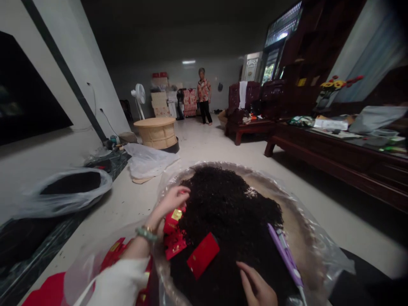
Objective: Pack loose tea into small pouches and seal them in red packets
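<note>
A broad round basket [310, 238] lined with clear plastic holds a heap of dark, dry leaves [219, 191] resembling tea. My left hand [174, 199], with a green bangle at the wrist, hovers at the heap's left edge. Its fingers are pinched together, with a hint of red at their tips too small to name. Below it lie shiny red packets [174, 244]. A flat red packet [203, 255] rests on the leaves between my hands. Low in the view, my right hand [257, 285] is over the leaves, fingers stretched and slightly apart, holding nothing visible. Right of it lies a purple flat-iron-like tool [287, 255] with a cord.
More red packets [111, 253] sit in a clear bag by my left arm. A plastic-lined container of dark leaves [72, 182] stands left. Beyond are a round wooden stool [156, 129], a plastic sheet [149, 159], a long dark table [334, 165] and a standing person [204, 95].
</note>
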`<state>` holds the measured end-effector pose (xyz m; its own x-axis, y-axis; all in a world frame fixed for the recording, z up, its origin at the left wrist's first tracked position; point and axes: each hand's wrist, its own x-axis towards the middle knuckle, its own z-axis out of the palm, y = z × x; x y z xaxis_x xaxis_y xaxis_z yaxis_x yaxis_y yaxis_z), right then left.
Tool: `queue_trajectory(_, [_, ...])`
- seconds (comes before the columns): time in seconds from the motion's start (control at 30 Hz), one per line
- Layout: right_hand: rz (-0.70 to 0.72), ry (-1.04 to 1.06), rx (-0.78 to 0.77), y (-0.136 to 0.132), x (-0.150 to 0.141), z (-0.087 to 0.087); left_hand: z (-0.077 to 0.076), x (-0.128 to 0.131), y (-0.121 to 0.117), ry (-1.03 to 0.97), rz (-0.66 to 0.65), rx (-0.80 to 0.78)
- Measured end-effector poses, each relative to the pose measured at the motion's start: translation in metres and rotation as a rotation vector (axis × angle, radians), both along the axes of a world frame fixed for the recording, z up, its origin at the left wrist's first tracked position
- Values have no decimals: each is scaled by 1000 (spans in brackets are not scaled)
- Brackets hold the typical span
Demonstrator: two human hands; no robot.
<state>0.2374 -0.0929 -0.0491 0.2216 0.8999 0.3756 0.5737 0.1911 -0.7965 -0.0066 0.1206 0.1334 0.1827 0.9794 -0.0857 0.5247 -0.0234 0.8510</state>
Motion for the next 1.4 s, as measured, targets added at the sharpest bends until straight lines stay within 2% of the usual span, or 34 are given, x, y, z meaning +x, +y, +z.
queue_trajectory(0.07, [57,-32,25,-1,0,12,-30,6,-46,44,-99,-53])
queue_trajectory(0.13, [67,-41,44,1,-7,24,-59,13,-85,106,-108,-59])
queue_trajectory(0.23, [36,-79,65,12,-24,39,-91,25,-120,321,-119,-19])
queue_trajectory(0.3, [49,-115,46,23,-35,46,-105,32,-130,395,-124,56])
queue_trajectory(0.4, [107,-139,-61,42,-47,56,-120,38,-136,413,-109,287])
queue_trajectory(0.5, [145,-167,-185,51,-49,69,-135,36,-139,309,-140,469])
queue_trajectory(0.57, [222,-140,-172,50,-46,82,-143,32,-141,192,-186,539])
queue_trajectory(0.63, [347,-66,-88,46,-41,95,-145,28,-141,65,-228,528])
queue_trajectory(0.73, [482,23,-24,42,-34,106,-137,28,-140,-120,-271,383])
queue_trajectory(0.8, [475,25,-54,41,-32,106,-129,30,-140,-237,-286,270])
queue_trajectory(0.87, [406,0,-68,41,-31,102,-122,34,-141,-324,-280,165])
queue_trajectory(0.93, [325,-18,-27,41,-29,97,-118,35,-142,-342,-245,84])
queue_trajectory(1.0, [308,-20,-1,41,-28,96,-118,34,-143,-310,-221,46])
queue_trajectory(1.07, [407,-27,-83,40,-26,100,-121,32,-143,-285,-238,33])
queue_trajectory(1.13, [559,-45,-257,39,-24,106,-126,32,-143,-268,-289,45])
queue_trajectory(1.2, [626,-57,-399,38,-22,111,-128,33,-144,-237,-337,73])
queue_trajectory(1.27, [649,-74,-446,38,-20,112,-128,35,-145,-205,-374,90])
queue_trajectory(1.4, [718,-72,-444,38,-19,110,-127,33,-145,-158,-425,148])
